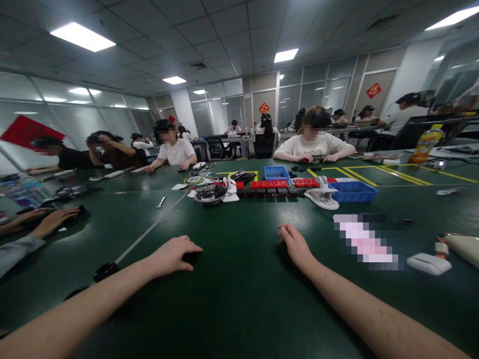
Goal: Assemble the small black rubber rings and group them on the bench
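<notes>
My left hand [172, 255] hovers low over or rests on the green tabletop [239, 299], its thumb and forefinger apart and nothing between them. To the right, my right hand [296, 245] is on its side at the table, fingers loosely stretched and also holding nothing. Beyond both hands lies a row of red and black socket-like modules [267, 184]. A white clamp-shaped object [322, 194] is beside a blue tray [355, 191] at the row's right end, and a smaller white one [231, 190] stands near a coil of black cable [209, 193].
A small wrench [161, 202] lies left of centre. At right are a white earbud-style case [429, 263] and a blurred pink item [364, 242]. Another blue tray [276, 173] sits farther back. A co-worker's hands [56, 219] are at left; people sit across the table.
</notes>
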### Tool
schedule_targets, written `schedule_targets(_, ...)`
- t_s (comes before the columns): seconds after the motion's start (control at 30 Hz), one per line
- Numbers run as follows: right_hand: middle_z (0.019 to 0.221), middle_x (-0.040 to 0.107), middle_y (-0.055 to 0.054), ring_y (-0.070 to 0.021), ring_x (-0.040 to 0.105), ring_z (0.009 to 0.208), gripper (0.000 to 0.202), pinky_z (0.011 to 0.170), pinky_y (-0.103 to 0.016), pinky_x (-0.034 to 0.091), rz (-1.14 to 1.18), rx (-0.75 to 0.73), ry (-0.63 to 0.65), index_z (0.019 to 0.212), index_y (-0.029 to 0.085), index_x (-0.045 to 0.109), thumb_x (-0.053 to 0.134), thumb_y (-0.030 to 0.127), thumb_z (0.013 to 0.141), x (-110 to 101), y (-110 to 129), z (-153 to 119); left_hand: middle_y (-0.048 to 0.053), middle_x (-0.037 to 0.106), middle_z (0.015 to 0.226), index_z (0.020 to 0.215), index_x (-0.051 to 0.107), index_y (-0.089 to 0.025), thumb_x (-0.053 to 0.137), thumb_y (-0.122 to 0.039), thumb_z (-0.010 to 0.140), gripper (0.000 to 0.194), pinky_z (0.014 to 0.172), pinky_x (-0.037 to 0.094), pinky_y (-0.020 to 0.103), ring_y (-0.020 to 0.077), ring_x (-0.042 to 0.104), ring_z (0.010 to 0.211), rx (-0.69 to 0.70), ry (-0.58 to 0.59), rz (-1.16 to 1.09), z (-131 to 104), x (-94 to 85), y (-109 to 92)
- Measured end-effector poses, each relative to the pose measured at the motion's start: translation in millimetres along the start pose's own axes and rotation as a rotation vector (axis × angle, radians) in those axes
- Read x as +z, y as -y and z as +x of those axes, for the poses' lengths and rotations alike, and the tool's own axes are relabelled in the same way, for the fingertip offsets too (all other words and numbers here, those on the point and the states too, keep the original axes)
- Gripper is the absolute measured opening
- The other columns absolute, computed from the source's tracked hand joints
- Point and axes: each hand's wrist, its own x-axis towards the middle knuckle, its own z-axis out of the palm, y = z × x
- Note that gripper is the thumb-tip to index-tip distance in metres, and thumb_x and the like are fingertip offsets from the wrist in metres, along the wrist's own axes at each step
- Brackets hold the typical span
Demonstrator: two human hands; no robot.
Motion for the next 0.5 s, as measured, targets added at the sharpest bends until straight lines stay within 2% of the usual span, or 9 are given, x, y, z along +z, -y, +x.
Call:
schedule_targets(0.07, 0.085, 0.06, -0.005, -0.0207, 0.056, 0.08, 0.035, 0.072, -0.035, 0.045, -0.01, -0.009, 0.024, 0.09, 0.019, 0.054, 0.035, 0.046, 0.081, 0, 2, -2, 0.002, 0.057, 0.109, 0.116, 0.051, -0.028, 0.061, -0.04, 0.071, 0.048, 0.09, 0.036, 0.031, 0.0218, 0.048, 0.104, -0.009, -0.055, -0.02, -19, -7.2, 5)
schedule_targets(0.13, 0.087, 0.059, -0.006, -0.0207, 0.056, 0.081, 0.036, 0.072, -0.034, 0.045, -0.02, -0.015, 0.03, 0.091, 0.019, 0.054, 0.034, 0.046, 0.082, 0, 4, -5, 0.002, 0.054, 0.114, 0.118, 0.048, -0.027, 0.055, -0.047, 0.075, 0.048, 0.092, 0.035, 0.031, 0.0223, 0.046, 0.106, -0.063, -0.165, -0.06, -38, -16.1, 10)
schedule_targets(0.27, 0.088, 0.059, -0.006, -0.0204, 0.056, 0.084, 0.038, 0.074, -0.033, 0.044, -0.036, -0.024, 0.014, 0.091, 0.018, 0.054, 0.031, 0.047, 0.083, 0, 5, -6, 0.001, 0.052, 0.115, 0.114, 0.046, -0.026, 0.051, -0.058, 0.072, 0.054, 0.083, 0.042, 0.029, 0.0228, 0.05, 0.1, -0.232, -0.308, -0.163, -73, -27.2, 27)
schedule_targets(0.4, 0.086, 0.06, -0.006, -0.02, 0.056, 0.082, 0.038, 0.073, -0.032, 0.044, -0.048, -0.034, 0.003, 0.087, 0.019, 0.056, 0.03, 0.046, 0.083, 0, 4, -6, -0.007, 0.054, 0.1, 0.103, 0.045, -0.028, 0.051, -0.061, 0.068, 0.049, 0.079, 0.042, 0.024, 0.0164, 0.05, 0.092, -0.3, -0.407, -0.238, -100, -21.6, 52)
schedule_targets(0.5, 0.084, 0.06, -0.006, -0.0206, 0.056, 0.081, 0.038, 0.072, -0.033, 0.044, -0.064, -0.038, 0.0, 0.083, 0.019, 0.057, 0.031, 0.046, 0.082, 1, 3, -6, -0.007, 0.055, 0.088, 0.095, 0.043, -0.025, 0.051, -0.059, 0.068, 0.045, 0.077, 0.042, 0.024, 0.015, 0.051, 0.085, -0.356, -0.448, -0.19, -113, -13.3, 67)
